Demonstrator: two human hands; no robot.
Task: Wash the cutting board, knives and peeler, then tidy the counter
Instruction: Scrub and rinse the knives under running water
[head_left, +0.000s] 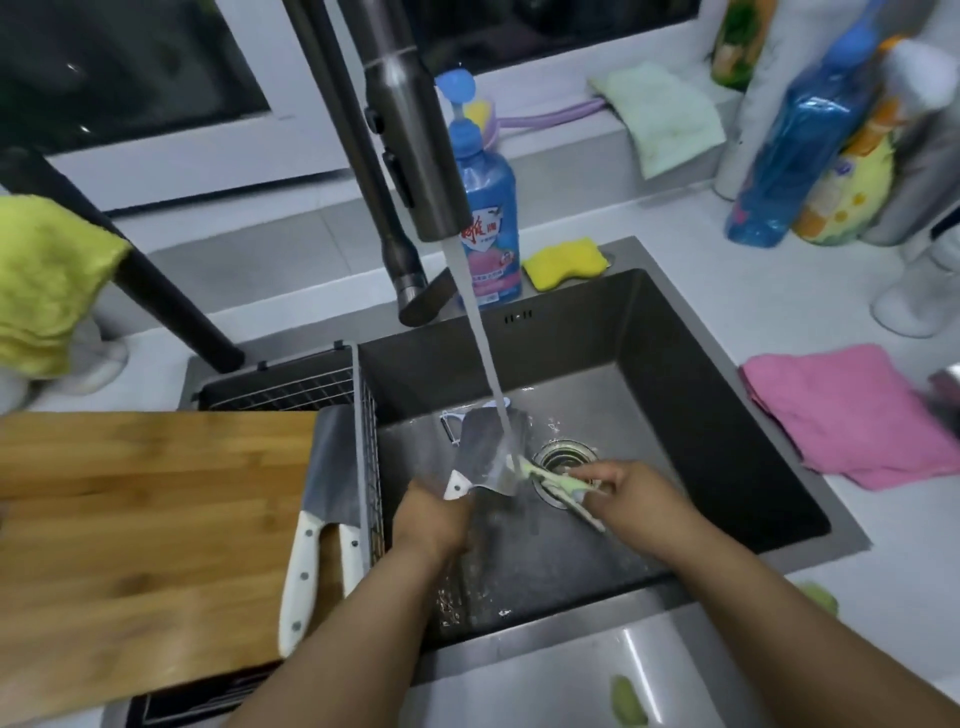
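Observation:
My left hand (434, 519) grips the white handle of a cleaver (488, 457) and holds its broad blade under the running water in the sink (727, 467). My right hand (634, 499) holds a pale green cloth (558, 483) against the blade's edge, above the drain (563, 454). A white peeler (451, 427) lies on the sink floor behind the cleaver. The wooden cutting board (130, 545) rests at the left over a wire rack (332, 384). Two more knives with white handles (304, 566) lie on the board's right edge.
The dark tap (410, 140) pours water from above. A blue soap bottle (485, 208) and a yellow sponge (566, 262) stand behind the sink. A pink cloth (852, 415) lies on the right counter, a yellow cloth (41, 280) at the left, bottles at the back right.

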